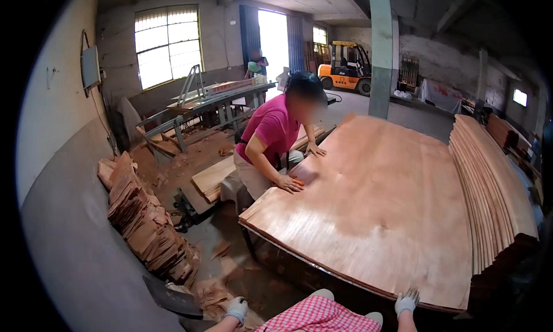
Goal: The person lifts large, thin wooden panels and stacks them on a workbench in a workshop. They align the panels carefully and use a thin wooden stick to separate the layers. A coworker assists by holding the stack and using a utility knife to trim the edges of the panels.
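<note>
A large reddish-brown wood veneer sheet [368, 205] lies flat on top of a low stand in front of me. My right hand [408, 301], in a pale glove, rests on the sheet's near edge with its fingers spread. Off to the left, clear of the sheet, my left hand [237, 309] hangs in a similar glove above wood scraps on the floor. Its fingers are loosely bent and apart, with nothing visible in them. Across the sheet's left side leans a co-worker in a pink shirt [276, 122], both hands on the surface, a small orange object [298, 183] at one of them.
Stacked veneer sheets [489, 188] stand close on the right. Broken veneer scraps [147, 217] are heaped against the left wall. Light boards [213, 179] lie behind the co-worker. Farther back are a long machine table [224, 96], a pillar [380, 61], an orange forklift [345, 70] and another person [257, 64].
</note>
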### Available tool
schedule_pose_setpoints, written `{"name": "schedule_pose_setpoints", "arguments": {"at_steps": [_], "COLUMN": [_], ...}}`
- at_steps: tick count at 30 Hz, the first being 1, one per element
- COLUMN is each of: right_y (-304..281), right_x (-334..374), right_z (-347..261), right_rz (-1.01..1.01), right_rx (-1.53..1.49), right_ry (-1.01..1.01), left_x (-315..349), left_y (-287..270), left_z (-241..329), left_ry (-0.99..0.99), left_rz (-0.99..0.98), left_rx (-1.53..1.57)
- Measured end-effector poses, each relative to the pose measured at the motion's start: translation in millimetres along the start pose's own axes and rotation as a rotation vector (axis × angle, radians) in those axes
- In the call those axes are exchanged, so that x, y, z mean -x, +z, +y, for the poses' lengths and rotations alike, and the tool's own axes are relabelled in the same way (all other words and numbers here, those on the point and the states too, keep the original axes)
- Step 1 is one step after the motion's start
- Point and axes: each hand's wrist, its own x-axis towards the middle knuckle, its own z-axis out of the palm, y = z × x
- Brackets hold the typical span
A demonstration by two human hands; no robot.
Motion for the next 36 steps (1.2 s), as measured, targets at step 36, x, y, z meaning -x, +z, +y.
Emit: {"name": "schedule_pose_setpoints", "arguments": {"at_steps": [36], "right_y": [3], "right_x": [-1], "right_z": [8], "right_rz": [0.004], "right_rx": [-0.025], "right_ry": [-0.058], "left_x": [7], "left_y": [65], "left_z": [-38], "left_ry": [-0.134], "left_rz": [-0.074], "left_rx": [0.161]}}
